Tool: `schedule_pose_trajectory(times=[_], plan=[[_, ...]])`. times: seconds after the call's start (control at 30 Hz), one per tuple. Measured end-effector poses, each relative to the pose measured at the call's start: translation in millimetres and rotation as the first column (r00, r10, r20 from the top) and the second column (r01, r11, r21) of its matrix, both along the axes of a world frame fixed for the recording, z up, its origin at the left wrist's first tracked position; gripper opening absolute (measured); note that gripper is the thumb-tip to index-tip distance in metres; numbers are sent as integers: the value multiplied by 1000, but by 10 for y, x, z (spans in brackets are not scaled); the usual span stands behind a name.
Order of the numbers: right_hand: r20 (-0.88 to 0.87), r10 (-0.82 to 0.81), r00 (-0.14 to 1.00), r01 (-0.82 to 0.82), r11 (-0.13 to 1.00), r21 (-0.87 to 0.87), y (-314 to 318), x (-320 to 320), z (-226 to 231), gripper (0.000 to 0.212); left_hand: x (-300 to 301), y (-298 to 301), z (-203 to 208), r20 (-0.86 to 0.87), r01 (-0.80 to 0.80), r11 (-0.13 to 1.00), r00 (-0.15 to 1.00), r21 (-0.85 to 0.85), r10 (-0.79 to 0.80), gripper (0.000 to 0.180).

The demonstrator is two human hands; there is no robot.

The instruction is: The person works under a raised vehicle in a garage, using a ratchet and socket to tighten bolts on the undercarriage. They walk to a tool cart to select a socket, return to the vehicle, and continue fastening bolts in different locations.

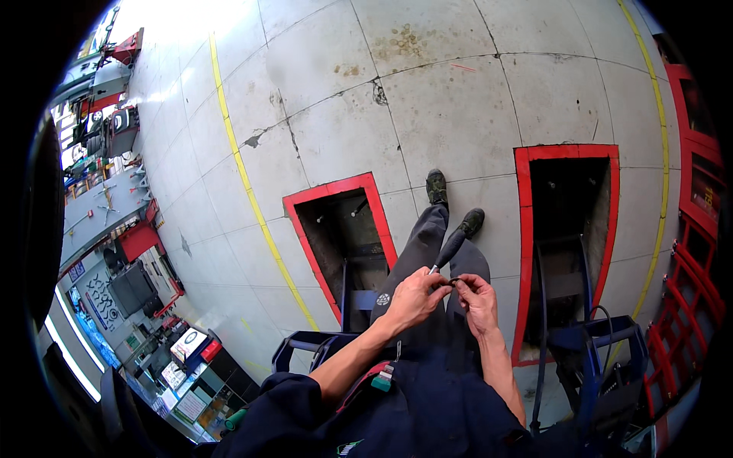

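In front of my thighs, my two hands meet at the fingertips. My left hand (413,299) is closed around the metal shank of a screwdriver-like tool (449,250); its thick black handle points away from me toward my shoes. The tip of this tool is hidden by my fingers. My right hand (477,302) pinches a small dark curved piece (453,281), which lies right against the left fingertips. Too little of that piece shows to tell its kind.
Two red-framed floor pits, a left one (289,204) and a right one (524,183), flank my legs, with blue metal lift parts (592,336) near them. Red metal racks (687,305) stand far right. A workbench (99,214) and tool board (103,294) line the left side.
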State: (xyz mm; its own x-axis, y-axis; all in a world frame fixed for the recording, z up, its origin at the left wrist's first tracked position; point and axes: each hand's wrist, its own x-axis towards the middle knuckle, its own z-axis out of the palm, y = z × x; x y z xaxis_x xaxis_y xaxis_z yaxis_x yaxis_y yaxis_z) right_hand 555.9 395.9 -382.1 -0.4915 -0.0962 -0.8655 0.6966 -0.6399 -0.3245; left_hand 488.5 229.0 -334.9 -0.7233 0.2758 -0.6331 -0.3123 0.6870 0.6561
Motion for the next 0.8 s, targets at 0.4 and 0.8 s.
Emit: schedule_pose_trajectory(times=[0.4, 0.8], plan=[[-296, 465, 834, -306, 837, 453, 190, -47, 137, 17, 155, 62, 242, -145, -126, 986, 979, 108, 141, 15], [-410, 295, 863, -157, 928, 338, -107, -202, 541, 15, 18, -131, 524, -74, -189, 973, 977, 129, 200, 27]])
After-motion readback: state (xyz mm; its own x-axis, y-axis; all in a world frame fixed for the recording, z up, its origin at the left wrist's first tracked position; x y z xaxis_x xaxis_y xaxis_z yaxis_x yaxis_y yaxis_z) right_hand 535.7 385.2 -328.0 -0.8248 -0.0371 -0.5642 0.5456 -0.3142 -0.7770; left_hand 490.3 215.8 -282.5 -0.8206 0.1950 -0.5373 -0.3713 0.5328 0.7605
